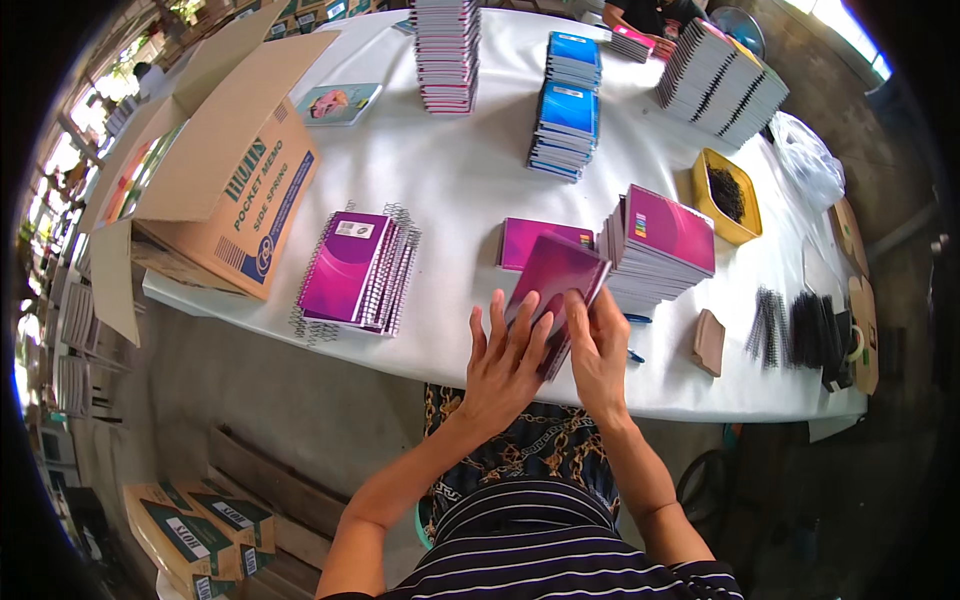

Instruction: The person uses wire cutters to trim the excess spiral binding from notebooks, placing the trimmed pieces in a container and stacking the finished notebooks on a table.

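My left hand [503,362] and my right hand [598,352] together hold a purple notebook [556,280] tilted above the near edge of the white table [450,170]. The left fingers are spread under its left side and the right fingers grip its right edge. Just behind it lies a flat purple cover [525,240]. To its right stands a stack of unbound purple notebooks [660,250]. A pile of purple spiral-bound notebooks [358,270] rests to the left.
An open cardboard box [225,170] sits at the table's left end. Stacks of blue notebooks [568,105], pink-edged ones [446,55] and dark-edged ones [722,90] stand farther back. A yellow tray [728,195], black spiral coils [800,330], a brown block [709,342] lie right. Boxes [195,530] sit on the floor.
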`<state>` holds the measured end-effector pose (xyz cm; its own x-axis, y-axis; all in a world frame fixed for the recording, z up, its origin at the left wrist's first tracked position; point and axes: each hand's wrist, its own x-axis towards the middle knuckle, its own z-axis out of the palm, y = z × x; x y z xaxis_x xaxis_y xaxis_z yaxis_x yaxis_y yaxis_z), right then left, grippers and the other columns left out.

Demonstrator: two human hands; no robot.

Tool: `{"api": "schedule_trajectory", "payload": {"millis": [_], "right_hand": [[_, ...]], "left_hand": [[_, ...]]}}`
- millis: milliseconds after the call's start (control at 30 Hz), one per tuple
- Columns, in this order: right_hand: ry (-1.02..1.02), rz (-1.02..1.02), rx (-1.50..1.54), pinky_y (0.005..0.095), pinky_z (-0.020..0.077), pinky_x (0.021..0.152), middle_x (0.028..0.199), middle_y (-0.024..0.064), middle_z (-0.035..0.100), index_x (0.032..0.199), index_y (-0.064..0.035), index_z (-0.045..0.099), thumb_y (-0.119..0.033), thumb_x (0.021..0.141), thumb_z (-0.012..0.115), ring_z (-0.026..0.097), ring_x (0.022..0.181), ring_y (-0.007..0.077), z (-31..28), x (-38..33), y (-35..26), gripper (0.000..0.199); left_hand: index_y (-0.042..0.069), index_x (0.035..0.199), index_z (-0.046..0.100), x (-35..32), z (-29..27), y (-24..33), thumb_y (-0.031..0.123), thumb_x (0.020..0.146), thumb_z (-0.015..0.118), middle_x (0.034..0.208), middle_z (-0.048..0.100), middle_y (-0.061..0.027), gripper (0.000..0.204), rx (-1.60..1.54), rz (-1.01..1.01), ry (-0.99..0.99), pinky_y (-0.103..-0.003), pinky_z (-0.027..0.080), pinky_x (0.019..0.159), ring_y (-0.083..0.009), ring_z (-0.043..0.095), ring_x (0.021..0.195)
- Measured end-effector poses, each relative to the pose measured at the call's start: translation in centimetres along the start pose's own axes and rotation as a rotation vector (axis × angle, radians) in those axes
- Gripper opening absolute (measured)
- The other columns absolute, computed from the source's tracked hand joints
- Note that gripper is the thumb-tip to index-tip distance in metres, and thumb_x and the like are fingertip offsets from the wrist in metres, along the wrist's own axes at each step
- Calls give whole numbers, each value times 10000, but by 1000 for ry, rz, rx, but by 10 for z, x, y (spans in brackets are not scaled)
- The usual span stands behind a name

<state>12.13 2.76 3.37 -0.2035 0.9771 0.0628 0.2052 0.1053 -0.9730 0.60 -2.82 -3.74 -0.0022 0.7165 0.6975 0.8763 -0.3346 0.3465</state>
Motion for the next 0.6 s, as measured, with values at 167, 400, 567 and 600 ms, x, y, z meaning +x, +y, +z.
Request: {"api": "schedule_trajectory", "payload": {"millis": [167,400,567,600], "right_hand": [[-17,-255,82,334,342,1085,1369,121,498,1468,-2,308,-214,922,687,454,1276,213,-41,-10,39,698],[-331,-42,216,310,465,896,1072,76,633,1095,-16,547,-102,883,714,592,1014,166,-28,-16,106,283],[-275,-86,60,310,466,752,922,92,614,1037,-13,572,-61,888,680,579,851,181,-23,-19,99,190],[-280,-73,53,319,470,755,931,96,619,1043,-12,572,-53,886,677,586,856,189,-25,-19,100,193]], "left_hand": [[128,1432,496,8,-11,-20,25,892,593,1429,543,-59,558,-648,-152,-305,-478,185,1189,-252,430,1390],[-8,1468,374,5,5,-77,222,889,704,1502,440,-124,706,-1012,-320,-698,-406,179,1195,-273,340,1430],[41,1525,279,16,-15,-35,516,800,690,1584,285,-157,959,-702,-307,-128,-473,240,1171,-320,296,1452],[28,1525,270,27,-21,-23,523,810,670,1588,272,-162,956,-467,-148,-191,-494,238,1166,-337,262,1462]]}}
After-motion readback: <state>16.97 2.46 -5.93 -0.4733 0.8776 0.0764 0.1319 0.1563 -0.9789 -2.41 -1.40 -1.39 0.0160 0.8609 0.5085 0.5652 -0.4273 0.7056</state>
